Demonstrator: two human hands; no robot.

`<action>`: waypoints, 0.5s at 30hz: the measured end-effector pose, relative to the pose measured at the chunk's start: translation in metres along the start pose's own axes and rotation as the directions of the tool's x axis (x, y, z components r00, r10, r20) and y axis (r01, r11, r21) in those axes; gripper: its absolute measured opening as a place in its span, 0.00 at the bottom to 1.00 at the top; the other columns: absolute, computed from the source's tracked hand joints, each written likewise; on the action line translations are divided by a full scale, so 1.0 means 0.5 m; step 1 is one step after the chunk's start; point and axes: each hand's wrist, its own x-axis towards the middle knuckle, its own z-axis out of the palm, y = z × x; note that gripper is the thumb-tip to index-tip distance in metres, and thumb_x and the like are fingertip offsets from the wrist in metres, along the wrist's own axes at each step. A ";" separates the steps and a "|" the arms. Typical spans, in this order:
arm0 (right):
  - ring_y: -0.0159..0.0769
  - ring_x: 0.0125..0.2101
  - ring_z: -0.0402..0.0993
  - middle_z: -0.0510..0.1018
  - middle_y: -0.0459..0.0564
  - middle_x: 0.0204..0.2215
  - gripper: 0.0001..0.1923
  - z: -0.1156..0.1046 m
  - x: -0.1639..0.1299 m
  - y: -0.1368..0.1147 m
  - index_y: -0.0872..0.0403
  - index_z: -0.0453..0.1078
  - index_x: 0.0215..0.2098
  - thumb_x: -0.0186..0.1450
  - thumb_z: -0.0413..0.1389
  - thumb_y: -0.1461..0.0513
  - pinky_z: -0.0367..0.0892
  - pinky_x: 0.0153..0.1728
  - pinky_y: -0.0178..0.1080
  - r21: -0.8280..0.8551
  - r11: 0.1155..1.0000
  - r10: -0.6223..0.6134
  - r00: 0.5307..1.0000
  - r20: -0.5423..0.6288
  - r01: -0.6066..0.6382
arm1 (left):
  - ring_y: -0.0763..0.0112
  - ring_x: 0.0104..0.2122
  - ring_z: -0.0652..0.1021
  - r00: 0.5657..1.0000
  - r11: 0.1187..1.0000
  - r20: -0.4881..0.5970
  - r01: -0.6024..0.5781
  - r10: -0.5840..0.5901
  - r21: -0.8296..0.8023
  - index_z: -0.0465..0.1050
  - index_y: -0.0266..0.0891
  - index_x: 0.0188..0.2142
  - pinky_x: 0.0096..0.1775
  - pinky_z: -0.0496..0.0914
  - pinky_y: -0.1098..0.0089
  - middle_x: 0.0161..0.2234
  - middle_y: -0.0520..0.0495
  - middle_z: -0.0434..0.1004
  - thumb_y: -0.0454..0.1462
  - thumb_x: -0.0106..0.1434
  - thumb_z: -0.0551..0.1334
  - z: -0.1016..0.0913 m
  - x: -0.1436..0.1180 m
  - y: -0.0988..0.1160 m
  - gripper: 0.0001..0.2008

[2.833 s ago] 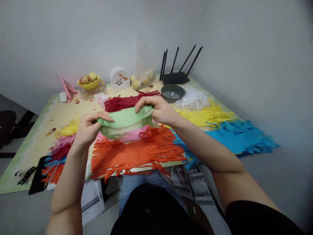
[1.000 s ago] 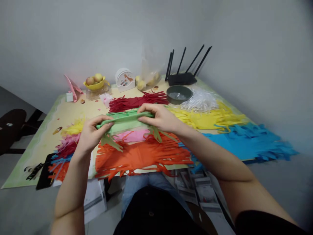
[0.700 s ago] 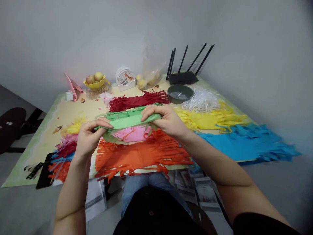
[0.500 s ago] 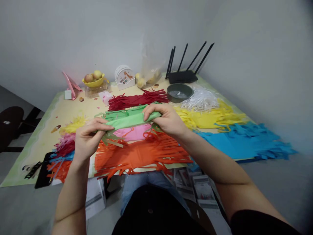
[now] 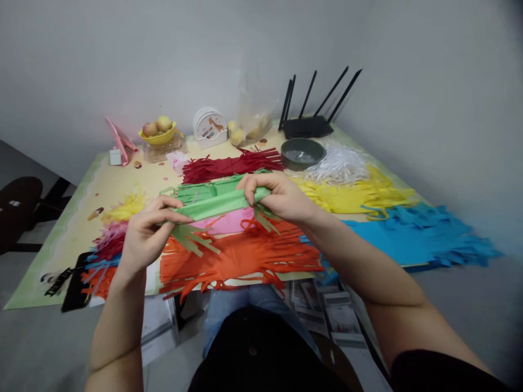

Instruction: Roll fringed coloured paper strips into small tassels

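A light green fringed paper sheet (image 5: 212, 202) is held up over the table, folded into a long band with cut strips hanging below. My left hand (image 5: 143, 235) pinches its left end between thumb and fingers. Its right end is gripped by my right hand (image 5: 278, 196). Right under it lie a pink sheet (image 5: 229, 222) and a large orange fringed sheet (image 5: 241, 257), which reaches the table's near edge.
Fringed sheets cover the table (image 5: 102, 188): dark red (image 5: 232, 163), yellow (image 5: 351, 195), blue (image 5: 412, 234). A mixed-colour heap (image 5: 107, 245) and a black phone (image 5: 73, 288) lie left. At the back stand a grey bowl (image 5: 302, 152), white strips (image 5: 339, 163), a router (image 5: 306, 126) and a fruit bowl (image 5: 159, 133).
The green sheet went from an open curved strip to a tighter folded band. Both hands kept hold of its ends, and its cut strips now hang lower over the orange sheet.
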 end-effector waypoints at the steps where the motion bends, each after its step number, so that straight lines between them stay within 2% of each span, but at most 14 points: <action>1: 0.34 0.34 0.70 0.74 0.47 0.27 0.09 -0.004 0.000 0.000 0.55 0.68 0.21 0.47 0.48 0.70 0.63 0.38 0.37 -0.028 1.000 -0.001 1.000 0.013 0.001 | 0.63 0.41 0.76 1.000 1.000 0.018 0.006 -0.007 0.010 0.84 0.44 0.32 0.41 0.70 0.65 0.36 0.44 0.77 0.34 0.62 0.61 0.000 0.001 0.003 0.10; 5: 0.35 0.36 0.72 0.77 0.50 0.30 0.10 -0.012 0.002 -0.003 0.56 0.73 0.25 0.57 0.50 0.67 0.64 0.38 0.37 -0.108 0.993 -0.034 0.996 0.080 0.043 | 0.63 0.41 0.76 0.998 1.000 0.052 0.022 -0.023 0.021 0.80 0.40 0.30 0.42 0.69 0.65 0.36 0.43 0.76 0.38 0.63 0.63 0.009 0.007 0.006 0.08; 7: 0.35 0.35 0.73 0.77 0.51 0.31 0.11 -0.007 0.003 -0.007 0.55 0.73 0.25 0.63 0.51 0.63 0.64 0.38 0.37 -0.169 0.983 -0.059 0.994 0.091 0.074 | 0.65 0.38 0.75 1.000 0.999 -0.003 0.028 -0.027 0.038 0.74 0.39 0.24 0.40 0.68 0.66 0.31 0.46 0.75 0.40 0.62 0.65 0.022 0.010 0.002 0.11; 9: 0.35 0.34 0.72 0.77 0.50 0.30 0.13 0.003 0.001 -0.012 0.55 0.70 0.24 0.65 0.55 0.59 0.64 0.38 0.36 -0.290 0.952 -0.082 0.995 0.054 0.094 | 0.68 0.34 0.74 0.996 0.996 -0.077 0.052 -0.047 0.070 0.67 0.39 0.22 0.38 0.68 0.68 0.28 0.49 0.72 0.40 0.61 0.67 0.034 0.013 -0.003 0.15; 12: 0.35 0.33 0.72 0.78 0.50 0.32 0.08 0.018 -0.005 -0.019 0.54 0.69 0.30 0.65 0.58 0.59 0.64 0.37 0.36 -0.469 0.877 -0.120 0.993 -0.007 0.103 | 0.71 0.31 0.73 0.991 0.992 -0.118 0.078 -0.067 0.096 0.70 0.40 0.32 0.37 0.67 0.70 0.30 0.51 0.72 0.39 0.59 0.69 0.042 0.020 -0.007 0.09; 13: 0.36 0.35 0.73 0.79 0.51 0.35 0.05 0.022 -0.007 -0.021 0.55 0.70 0.35 0.65 0.59 0.61 0.65 0.37 0.36 -0.502 0.859 -0.130 0.991 -0.019 0.103 | 0.71 0.31 0.74 0.993 0.992 -0.097 0.077 -0.067 0.103 0.72 0.40 0.37 0.36 0.67 0.71 0.31 0.51 0.73 0.39 0.59 0.69 0.041 0.023 -0.007 0.09; 15: 0.37 0.38 0.74 0.80 0.53 0.39 0.07 0.025 -0.011 -0.024 0.55 0.71 0.42 0.65 0.58 0.63 0.65 0.39 0.36 -0.542 0.835 -0.134 0.990 -0.034 0.094 | 0.70 0.31 0.74 0.998 0.990 -0.020 0.055 -0.053 0.132 0.75 0.40 0.39 0.36 0.67 0.70 0.31 0.49 0.74 0.40 0.60 0.68 0.037 0.028 -0.006 0.09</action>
